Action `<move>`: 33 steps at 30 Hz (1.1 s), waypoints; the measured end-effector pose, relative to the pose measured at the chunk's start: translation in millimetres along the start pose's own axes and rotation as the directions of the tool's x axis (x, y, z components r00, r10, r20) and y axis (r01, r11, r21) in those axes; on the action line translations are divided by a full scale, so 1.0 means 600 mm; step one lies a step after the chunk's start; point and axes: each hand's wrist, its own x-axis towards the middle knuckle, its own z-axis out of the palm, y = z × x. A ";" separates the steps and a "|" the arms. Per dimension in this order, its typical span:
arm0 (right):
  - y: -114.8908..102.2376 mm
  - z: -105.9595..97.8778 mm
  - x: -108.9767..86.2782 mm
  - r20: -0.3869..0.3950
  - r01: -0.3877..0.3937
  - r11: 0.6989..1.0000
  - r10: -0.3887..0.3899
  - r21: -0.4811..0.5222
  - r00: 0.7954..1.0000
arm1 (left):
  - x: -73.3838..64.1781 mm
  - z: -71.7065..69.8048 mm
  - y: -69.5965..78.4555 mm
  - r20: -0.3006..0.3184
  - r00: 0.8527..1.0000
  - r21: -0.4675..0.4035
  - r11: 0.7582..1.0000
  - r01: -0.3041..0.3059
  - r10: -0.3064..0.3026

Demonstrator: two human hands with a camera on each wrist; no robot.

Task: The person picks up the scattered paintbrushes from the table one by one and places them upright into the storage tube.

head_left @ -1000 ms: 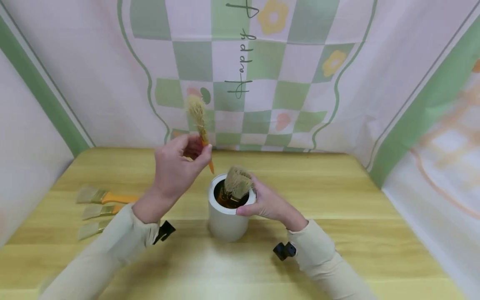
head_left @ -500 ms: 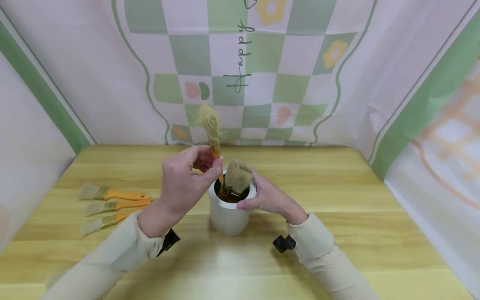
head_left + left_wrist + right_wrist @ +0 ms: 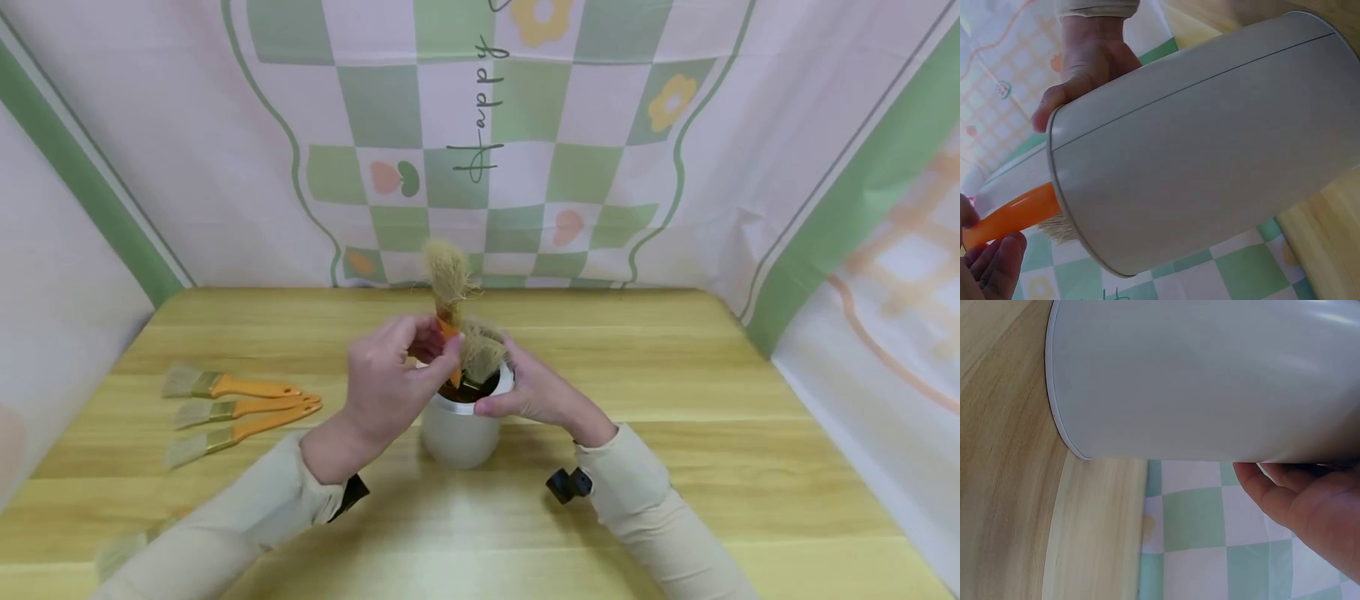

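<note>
My left hand point(image 3: 401, 375) pinches the orange handle of a paintbrush point(image 3: 447, 275), bristles up. In the left wrist view that orange handle point(image 3: 1019, 212) passes into the mouth of a light grey cylindrical holder point(image 3: 1204, 137). The holder point(image 3: 460, 437) stands upright on the table. Gripping its rim from the right is my right hand point(image 3: 536, 392), thumb at the near side. Another brush point(image 3: 483, 354) stands in the holder with its pale bristles above the rim. In the right wrist view, fingers point(image 3: 1272, 494) lie along the holder's wall.
Several paintbrushes with orange handles lie on the wooden table point(image 3: 675, 500) to the left, among them a top brush point(image 3: 232, 386). One more brush point(image 3: 123, 550) is partly covered by my left sleeve. A checkered cloth point(image 3: 525, 167) hangs behind the table's back edge.
My left hand has moved right and down with the paintbrush, bringing its handle from beside the holder into the opening. The right hand keeps its grip on the rim.
</note>
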 end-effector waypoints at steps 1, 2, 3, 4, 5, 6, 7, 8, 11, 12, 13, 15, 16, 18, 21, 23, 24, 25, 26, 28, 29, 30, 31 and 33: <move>0.000 0.000 0.000 -0.004 -0.001 1.000 0.001 -0.003 1.000 | -0.002 0.001 -0.001 0.005 1.000 0.009 1.000 -0.006 0.006; 0.000 0.000 0.000 -0.008 -0.003 1.000 0.003 -0.007 1.000 | -0.004 0.003 -0.002 0.011 1.000 0.015 1.000 -0.012 0.011; 0.000 0.000 0.000 -0.010 -0.005 1.000 0.005 -0.008 1.000 | -0.006 0.004 -0.003 0.014 1.000 0.023 1.000 -0.015 0.015; 0.000 0.000 0.000 -0.008 -0.007 1.000 0.007 -0.005 1.000 | -0.008 0.005 -0.004 0.015 1.000 0.028 0.999 -0.017 0.017; -0.002 0.000 0.000 -0.008 -0.008 1.000 0.008 -0.006 1.000 | -0.010 0.007 -0.005 0.014 1.000 0.029 0.999 -0.020 0.020; -0.003 0.000 0.000 -0.005 -0.005 1.000 0.005 0.001 1.000 | -0.012 0.009 -0.006 0.013 1.000 0.037 0.999 -0.026 0.025; -0.003 0.000 -0.001 -0.005 -0.005 1.000 0.005 0.002 1.000 | -0.014 0.011 -0.007 0.013 0.999 0.037 0.999 -0.031 0.030; -0.003 0.000 0.000 -0.002 -0.005 1.000 0.005 0.009 1.000 | -0.016 0.013 -0.008 0.013 0.999 0.035 0.999 -0.036 0.035; -0.004 0.000 0.001 -0.003 -0.002 1.000 0.002 0.017 1.000 | -0.022 0.018 -0.011 0.018 0.998 0.038 0.998 -0.053 0.052; -0.003 0.000 0.002 -0.003 -0.001 1.000 0.001 0.022 1.000 | -0.024 0.019 -0.012 0.020 0.998 0.044 0.998 -0.055 0.054; -0.002 0.000 0.003 -0.006 -0.004 1.000 0.004 0.018 1.000 | -0.025 0.020 -0.012 0.023 0.998 0.044 0.998 -0.053 0.052; -0.001 0.001 0.004 -0.006 -0.007 1.000 0.007 0.017 1.000 | -0.026 0.020 -0.013 0.028 0.999 0.055 0.997 -0.045 0.044; -0.001 0.001 0.004 -0.005 -0.009 1.000 0.009 0.017 1.000 | -0.027 0.019 -0.012 0.031 0.999 0.059 0.997 -0.040 0.038; 0.000 0.001 0.004 -0.003 -0.012 1.000 0.012 0.015 1.000 | -0.027 0.020 -0.012 0.036 0.999 0.071 0.997 -0.031 0.028; 0.002 0.002 0.004 -0.001 -0.019 1.000 0.019 0.003 1.000 | -0.031 0.021 -0.012 0.050 0.999 0.111 0.993 -0.025 0.019; 0.003 0.001 0.003 -0.008 -0.018 1.000 0.018 -0.018 1.000 | -0.034 0.023 -0.012 0.071 0.997 0.150 0.988 -0.021 0.011; 0.003 0.000 0.002 -0.007 -0.012 1.000 0.011 -0.020 1.000 | -0.035 0.024 -0.012 0.082 0.997 0.169 0.985 -0.018 0.004; 0.003 0.000 0.001 -0.001 0.001 1.000 -0.001 -0.017 1.000 | -0.037 0.023 -0.012 0.093 0.996 0.189 0.982 -0.013 -0.004; 0.004 0.000 0.001 0.001 0.024 0.999 -0.024 -0.027 1.000 | -0.038 0.022 -0.012 0.102 0.995 0.214 0.977 -0.009 -0.013; 0.005 0.002 0.002 0.009 0.069 0.997 -0.069 -0.019 0.998 | -0.038 0.013 -0.014 0.105 0.993 0.237 0.971 0.020 -0.047; 0.006 0.002 0.003 0.012 0.092 0.996 -0.092 -0.010 0.996 | -0.037 0.007 -0.017 0.095 0.993 0.238 0.970 0.048 -0.072; 0.006 0.003 0.004 0.014 0.107 0.994 -0.107 0.004 0.994 | -0.035 -0.001 -0.020 0.079 0.991 0.231 0.969 0.086 -0.107; 0.007 0.003 0.005 0.010 0.118 0.993 -0.118 0.010 0.993 | -0.034 -0.009 -0.025 0.056 0.989 0.228 0.966 0.121 -0.137; 0.007 0.004 0.007 -0.005 0.115 0.993 -0.115 0.018 0.993 | -0.029 -0.027 -0.041 0.011 0.978 0.226 0.953 0.201 -0.209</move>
